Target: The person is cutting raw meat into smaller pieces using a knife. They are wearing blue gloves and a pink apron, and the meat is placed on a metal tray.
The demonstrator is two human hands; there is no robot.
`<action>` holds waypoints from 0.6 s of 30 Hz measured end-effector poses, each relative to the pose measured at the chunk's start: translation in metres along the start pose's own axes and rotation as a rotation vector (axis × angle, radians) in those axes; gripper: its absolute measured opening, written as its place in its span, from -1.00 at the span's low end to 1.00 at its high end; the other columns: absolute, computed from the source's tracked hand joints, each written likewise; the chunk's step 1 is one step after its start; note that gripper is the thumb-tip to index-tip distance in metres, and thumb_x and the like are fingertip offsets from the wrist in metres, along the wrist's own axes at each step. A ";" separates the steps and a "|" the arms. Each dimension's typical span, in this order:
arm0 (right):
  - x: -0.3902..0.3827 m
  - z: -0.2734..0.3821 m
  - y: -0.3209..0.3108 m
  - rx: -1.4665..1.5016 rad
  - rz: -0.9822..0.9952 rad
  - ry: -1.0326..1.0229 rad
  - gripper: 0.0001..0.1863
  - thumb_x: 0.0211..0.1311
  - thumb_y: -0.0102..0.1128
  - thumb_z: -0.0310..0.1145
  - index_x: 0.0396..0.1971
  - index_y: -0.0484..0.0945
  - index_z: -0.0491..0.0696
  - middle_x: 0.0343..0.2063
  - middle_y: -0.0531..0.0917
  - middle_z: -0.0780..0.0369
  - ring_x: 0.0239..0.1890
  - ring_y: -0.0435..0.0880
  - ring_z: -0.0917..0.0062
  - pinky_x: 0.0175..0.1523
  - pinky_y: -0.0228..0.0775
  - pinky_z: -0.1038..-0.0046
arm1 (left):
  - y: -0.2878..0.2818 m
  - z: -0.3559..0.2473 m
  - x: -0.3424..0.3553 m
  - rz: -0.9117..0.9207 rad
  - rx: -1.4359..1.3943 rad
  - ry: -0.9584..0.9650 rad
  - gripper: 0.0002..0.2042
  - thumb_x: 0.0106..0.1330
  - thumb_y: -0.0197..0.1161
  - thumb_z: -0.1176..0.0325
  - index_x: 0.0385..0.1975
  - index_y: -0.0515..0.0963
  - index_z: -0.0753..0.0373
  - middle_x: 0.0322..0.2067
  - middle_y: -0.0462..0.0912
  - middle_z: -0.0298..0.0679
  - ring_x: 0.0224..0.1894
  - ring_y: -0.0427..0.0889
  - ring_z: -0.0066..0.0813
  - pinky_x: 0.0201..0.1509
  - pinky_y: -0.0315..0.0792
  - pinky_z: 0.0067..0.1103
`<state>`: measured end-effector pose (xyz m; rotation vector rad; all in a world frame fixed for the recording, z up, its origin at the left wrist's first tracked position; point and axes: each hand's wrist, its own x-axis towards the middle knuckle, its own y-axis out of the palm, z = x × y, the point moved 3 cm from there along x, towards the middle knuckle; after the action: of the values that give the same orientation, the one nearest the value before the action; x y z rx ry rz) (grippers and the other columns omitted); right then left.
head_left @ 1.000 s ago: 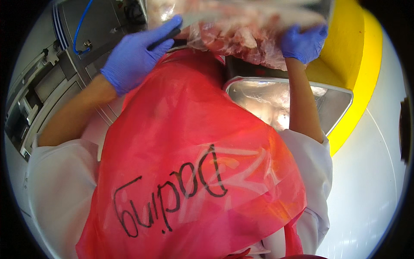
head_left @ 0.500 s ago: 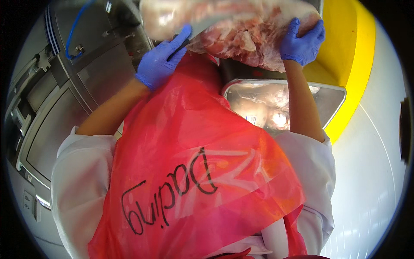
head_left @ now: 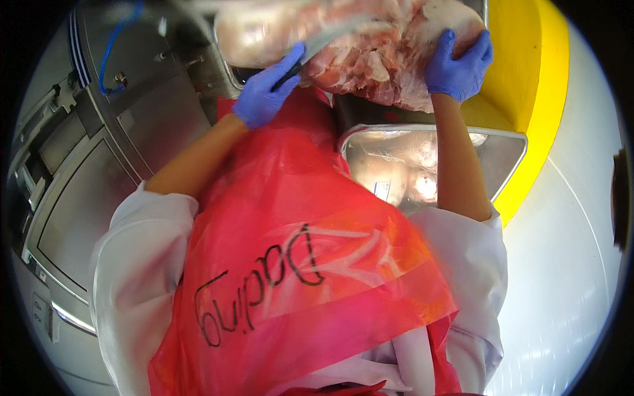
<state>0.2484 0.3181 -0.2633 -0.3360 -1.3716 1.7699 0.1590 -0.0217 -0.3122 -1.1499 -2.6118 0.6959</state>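
A large piece of raw meat (head_left: 389, 66) with pale skin and pink flesh lies at the top of the view. In a blue glove, my left hand (head_left: 269, 92) grips the dark handle of a knife (head_left: 333, 34), index finger stretched along it. The blade reaches right over the meat, partly blurred. My right hand (head_left: 459, 67), also gloved in blue, holds the meat at its right end, thumb and fingers apart on its surface. What lies under the meat is mostly hidden.
Nearer me on the right stands a metal tray (head_left: 512, 142) with wrapped pieces inside. A yellow curved edge (head_left: 545, 99) runs down the right side. Steel cabinets (head_left: 79, 198) and a blue hose (head_left: 109, 56) are at the left.
My left hand has moved to the right with the knife, whose blade now lies farther across the meat. My right hand keeps its hold on the meat.
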 end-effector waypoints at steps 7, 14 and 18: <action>-0.002 -0.008 0.006 -0.047 -0.013 0.011 -0.10 0.28 0.15 0.25 0.44 0.27 -0.07 0.37 0.36 -0.08 0.30 0.47 -0.06 0.31 0.38 0.04 | -0.144 -0.079 0.107 0.583 0.040 -0.137 -0.55 0.53 0.21 0.23 0.35 0.44 0.23 0.20 0.63 -0.14 0.10 0.58 -0.46 0.21 0.46 -0.47; 0.000 -0.008 0.006 -0.006 -0.027 -0.024 -0.10 0.29 0.12 0.27 0.44 0.27 -0.07 0.38 0.36 -0.07 0.31 0.47 -0.04 0.32 0.38 0.03 | -0.188 -0.162 0.204 0.843 0.663 -0.385 -0.49 0.49 0.23 0.00 0.30 0.53 0.19 -0.21 0.75 -0.25 -0.30 0.63 -0.51 -0.17 0.58 -0.51; -0.002 -0.005 0.002 -0.013 -0.008 0.015 -0.09 0.29 0.13 0.26 0.45 0.26 -0.07 0.39 0.35 -0.07 0.33 0.46 -0.02 0.33 0.37 0.03 | -0.182 -0.178 0.213 0.887 0.794 -0.291 -0.51 0.51 0.20 0.04 0.30 0.52 0.21 -0.12 0.72 -0.23 -0.18 0.62 -0.47 -0.04 0.54 -0.49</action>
<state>0.2515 0.3194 -0.2677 -0.3492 -1.3726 1.7498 -0.0373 0.0887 -0.0683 -1.9251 -1.5230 1.9292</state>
